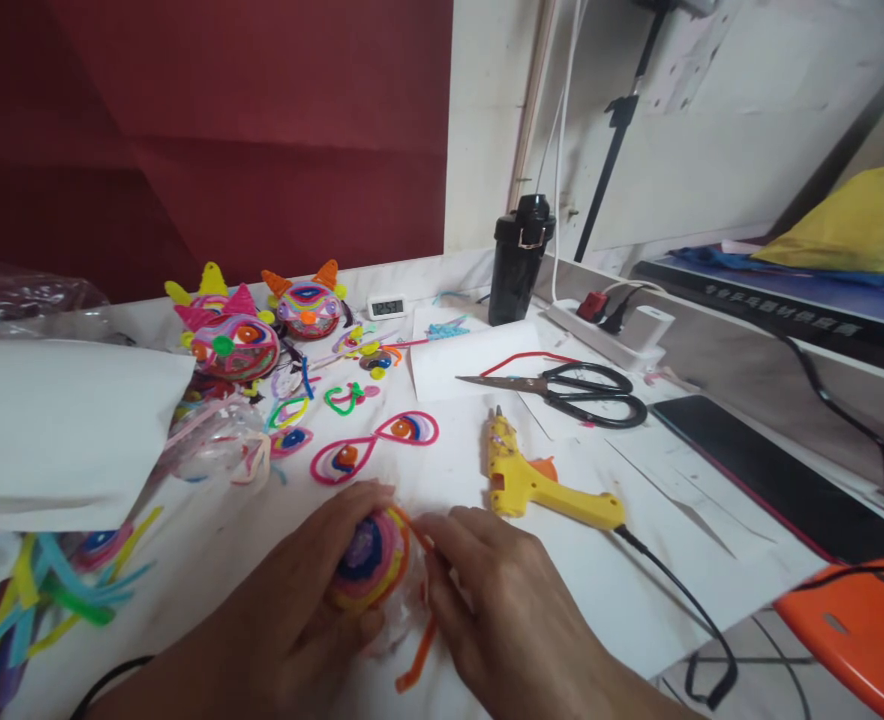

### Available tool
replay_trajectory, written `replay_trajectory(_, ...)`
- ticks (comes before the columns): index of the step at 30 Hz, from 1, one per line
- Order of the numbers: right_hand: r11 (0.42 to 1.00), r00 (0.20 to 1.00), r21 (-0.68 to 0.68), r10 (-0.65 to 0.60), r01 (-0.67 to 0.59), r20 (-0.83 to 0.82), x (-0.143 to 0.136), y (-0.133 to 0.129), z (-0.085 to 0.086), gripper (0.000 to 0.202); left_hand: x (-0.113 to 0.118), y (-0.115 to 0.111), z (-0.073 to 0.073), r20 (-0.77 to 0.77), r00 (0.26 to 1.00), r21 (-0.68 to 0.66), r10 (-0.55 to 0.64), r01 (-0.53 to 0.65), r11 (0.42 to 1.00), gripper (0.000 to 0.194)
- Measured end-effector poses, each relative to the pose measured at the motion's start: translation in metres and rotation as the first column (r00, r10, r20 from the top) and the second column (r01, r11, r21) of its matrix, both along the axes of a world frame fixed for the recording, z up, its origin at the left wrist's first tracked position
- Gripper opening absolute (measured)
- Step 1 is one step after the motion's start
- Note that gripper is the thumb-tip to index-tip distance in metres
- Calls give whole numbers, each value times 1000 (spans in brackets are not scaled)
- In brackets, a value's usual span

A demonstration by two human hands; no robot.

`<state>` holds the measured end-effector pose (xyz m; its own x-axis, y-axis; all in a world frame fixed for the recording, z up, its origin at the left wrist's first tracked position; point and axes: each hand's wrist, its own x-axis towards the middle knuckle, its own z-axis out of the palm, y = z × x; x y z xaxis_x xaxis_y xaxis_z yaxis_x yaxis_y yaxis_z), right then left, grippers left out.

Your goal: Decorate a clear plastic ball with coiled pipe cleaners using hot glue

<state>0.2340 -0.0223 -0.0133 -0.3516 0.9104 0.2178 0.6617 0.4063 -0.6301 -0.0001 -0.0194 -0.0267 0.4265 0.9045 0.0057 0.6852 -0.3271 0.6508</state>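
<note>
My left hand (329, 590) is wrapped round a small round craft piece (371, 562) coiled in rings of purple, blue, pink and yellow. An orange pipe cleaner (417, 655) runs along the piece's right edge, its loose end hanging below. With fingers pinched at that edge, my right hand (487, 580) grips the orange pipe cleaner. Clear plastic shows under the piece. Just beyond my hands lie two pink teardrop eye shapes (374, 436) with orange and blue centres. To the right rests a yellow glue gun (513, 470), its nozzle pointing away from me.
Black-handled scissors (599, 390) lie on white paper behind the glue gun. Finished colourful animal heads (236, 345) stand at the back left. Loose pipe cleaners (44, 590) are at the left. A black bottle (518, 265), a power strip (607, 330) and a phone-like black slab (772, 475) occupy the right.
</note>
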Motion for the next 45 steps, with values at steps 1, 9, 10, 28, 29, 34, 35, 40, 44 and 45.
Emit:
replay_trajectory(1, 999, 999, 45, 5, -3, -45, 0, -2, -4, 25, -1, -1, 0, -2, 1000, 3, 1, -1, 1000, 67)
replay_trajectory(9, 962, 991, 261, -48, 81, -128, -8, -13, -20, 25, 10, -7, 2, 35, 997, 76, 70, -72, 994, 61)
replay_trajectory(10, 955, 991, 284, -53, 86, -122, -10, -14, -20, 25, 11, -7, 3, 36, 997, 87, 72, -75, 993, 60)
replay_trajectory(28, 904, 979, 379, -159, 197, -130, -33, -24, -29, 26, 13, -6, 10, -18, 998, 48, 67, -66, 997, 61)
replay_trajectory(29, 896, 979, 396, -168, 200, -115, -35, -25, -31, 27, 13, -5, 11, -27, 998, 33, 62, -61, 998, 62)
replay_trajectory(34, 834, 963, 481, -231, 268, -136, -42, -25, -39, 29, 11, -3, 9, -28, 999, 15, 16, -15, 1000, 63)
replay_trajectory(35, 830, 963, 489, -229, 270, -144, -42, -24, -39, 28, 10, -2, 8, -32, 999, 9, 5, -4, 1000, 64)
replay_trajectory(40, 880, 976, 431, -140, 199, -167, -38, -22, -36, 25, -9, 7, 12, -64, 989, -63, -136, 132, 989, 74)
replay_trajectory(44, 902, 955, 361, -147, 235, -256, -38, -19, -37, 29, -21, 14, 22, -70, 973, -146, -218, 206, 968, 74)
replay_trajectory(45, 910, 953, 340, -148, 235, -263, -36, -18, -36, 29, -21, 14, 23, -70, 976, -153, -206, 193, 969, 73)
